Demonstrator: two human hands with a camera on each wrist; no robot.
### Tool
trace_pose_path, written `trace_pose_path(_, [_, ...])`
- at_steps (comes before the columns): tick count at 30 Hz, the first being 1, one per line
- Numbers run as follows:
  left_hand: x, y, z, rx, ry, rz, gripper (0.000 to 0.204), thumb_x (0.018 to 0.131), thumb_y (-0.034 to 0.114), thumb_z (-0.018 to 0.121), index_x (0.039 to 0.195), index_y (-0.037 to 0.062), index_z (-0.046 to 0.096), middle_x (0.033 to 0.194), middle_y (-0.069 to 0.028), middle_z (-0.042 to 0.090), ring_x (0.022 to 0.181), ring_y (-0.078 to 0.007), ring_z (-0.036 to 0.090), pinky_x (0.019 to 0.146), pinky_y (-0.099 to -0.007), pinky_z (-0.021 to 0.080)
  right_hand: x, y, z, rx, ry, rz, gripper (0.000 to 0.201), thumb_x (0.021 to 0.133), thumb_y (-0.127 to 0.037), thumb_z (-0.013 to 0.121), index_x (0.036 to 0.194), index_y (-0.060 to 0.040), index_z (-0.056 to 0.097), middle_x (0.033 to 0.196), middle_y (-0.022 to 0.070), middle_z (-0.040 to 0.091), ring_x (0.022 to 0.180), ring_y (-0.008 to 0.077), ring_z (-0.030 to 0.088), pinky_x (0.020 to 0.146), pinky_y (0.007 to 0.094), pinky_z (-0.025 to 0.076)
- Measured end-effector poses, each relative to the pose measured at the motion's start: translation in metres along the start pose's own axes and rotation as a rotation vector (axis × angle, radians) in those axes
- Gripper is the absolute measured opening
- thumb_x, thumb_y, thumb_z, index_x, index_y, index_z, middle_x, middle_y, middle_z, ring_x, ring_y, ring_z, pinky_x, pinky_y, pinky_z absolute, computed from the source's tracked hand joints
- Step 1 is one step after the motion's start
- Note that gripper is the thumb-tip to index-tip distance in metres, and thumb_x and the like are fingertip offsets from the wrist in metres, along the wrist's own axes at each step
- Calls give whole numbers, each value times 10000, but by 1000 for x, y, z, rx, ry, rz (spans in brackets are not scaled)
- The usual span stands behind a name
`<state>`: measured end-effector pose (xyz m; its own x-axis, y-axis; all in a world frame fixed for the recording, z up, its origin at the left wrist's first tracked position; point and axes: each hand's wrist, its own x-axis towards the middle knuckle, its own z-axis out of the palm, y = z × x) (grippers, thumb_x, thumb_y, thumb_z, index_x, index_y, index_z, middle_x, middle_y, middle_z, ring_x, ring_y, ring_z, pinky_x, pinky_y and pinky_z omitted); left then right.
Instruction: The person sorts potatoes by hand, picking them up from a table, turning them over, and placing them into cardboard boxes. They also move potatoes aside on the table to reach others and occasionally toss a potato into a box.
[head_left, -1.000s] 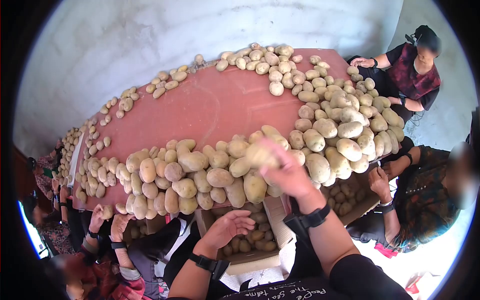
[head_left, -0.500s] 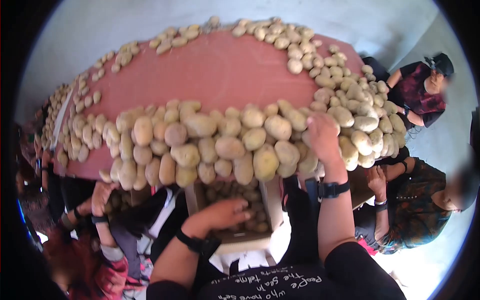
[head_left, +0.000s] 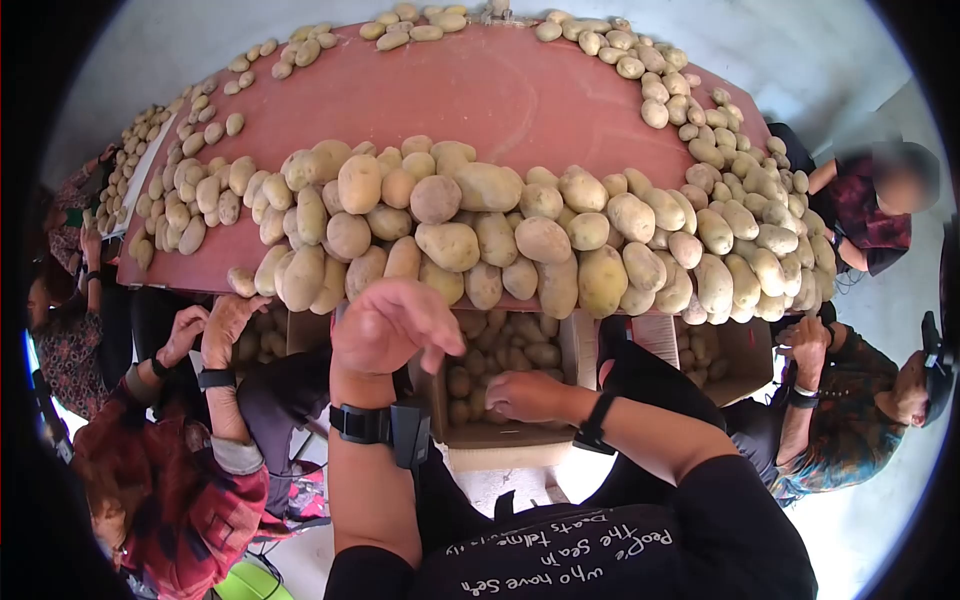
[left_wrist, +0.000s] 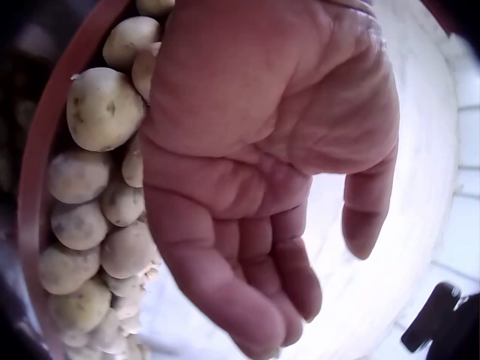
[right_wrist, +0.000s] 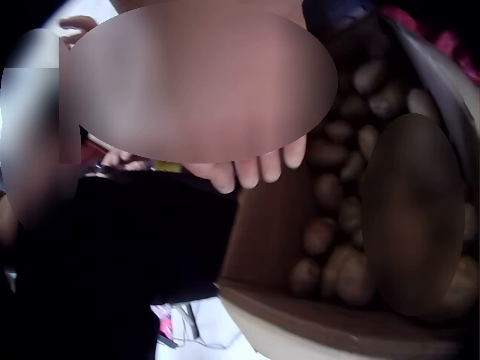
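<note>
My left hand (head_left: 390, 325) is raised before the near edge of the potato pile (head_left: 497, 240). In the left wrist view its palm and loosely bent fingers (left_wrist: 292, 277) hold nothing, with potatoes (left_wrist: 105, 109) along the table edge beside it. Lower down, my right hand (head_left: 535, 395) is over the cardboard box (head_left: 505, 457), which holds many potatoes (head_left: 515, 345). The right wrist view shows that hand's fingertips (right_wrist: 247, 172) side by side above the box's wall; its palm is blurred there, and no potato shows in it.
The red tabletop (head_left: 450, 90) carries more potatoes along its far and side edges. People sit close on both sides, one in a red sleeve (head_left: 215, 500) at left and one in a patterned shirt (head_left: 860, 400) at right. Another potato box (head_left: 745, 360) stands at right.
My right hand held a potato a second ago, reached to the pile, then came down over the box. My left hand has risen from over the box towards the pile. The head view has shifted.
</note>
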<state>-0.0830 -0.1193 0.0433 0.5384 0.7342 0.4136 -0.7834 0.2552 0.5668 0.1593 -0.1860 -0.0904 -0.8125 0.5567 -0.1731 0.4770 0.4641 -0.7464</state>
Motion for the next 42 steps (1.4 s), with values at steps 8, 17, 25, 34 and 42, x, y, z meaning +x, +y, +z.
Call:
trace_pose_path(8, [9, 15, -7, -390, -125, 291, 369, 875, 312, 713, 1016, -19, 630, 964, -175, 632, 861, -298, 625, 437, -271, 525, 82, 118, 11, 355, 792, 406, 449, 832, -168, 621, 1265, -70, 556, 1270, 153, 585, 1236, 325, 508, 1051, 431, 414])
trace_pose_path(17, [6, 24, -11, -387, -129, 278, 390, 887, 313, 702, 1032, -40, 623, 1017, -225, 619, 853, -308, 616, 483, -276, 543, 88, 119, 9, 450, 850, 614, 445, 847, -258, 634, 1246, -71, 565, 1254, 146, 598, 1201, 315, 539, 1016, 425, 440])
trace_pose_path(25, [4, 24, -8, -347, -67, 299, 344, 892, 296, 700, 1027, 2, 583, 1019, -174, 592, 899, -282, 591, 496, -272, 542, 73, 77, -17, 572, 812, 443, 458, 861, -338, 646, 1228, -73, 572, 1241, 141, 610, 1169, 306, 567, 984, 419, 464])
trace_pose_path(34, [5, 18, -5, -290, -27, 337, 368, 877, 262, 697, 1088, 3, 545, 1016, -153, 564, 874, -253, 555, 539, -278, 533, -18, -47, -64, 0, 563, 169, 522, 775, -354, 750, 1190, -80, 592, 1116, 159, 636, 1019, 345, 623, 866, 407, 505])
trace_pose_path(42, [11, 13, -4, -165, 88, 324, 417, 857, 310, 702, 1124, 38, 532, 1015, -123, 561, 875, -237, 530, 537, -248, 484, -75, -35, -171, -399, 1422, 387, 493, 840, -194, 695, 1288, -46, 554, 1156, 165, 579, 1042, 353, 557, 902, 424, 450])
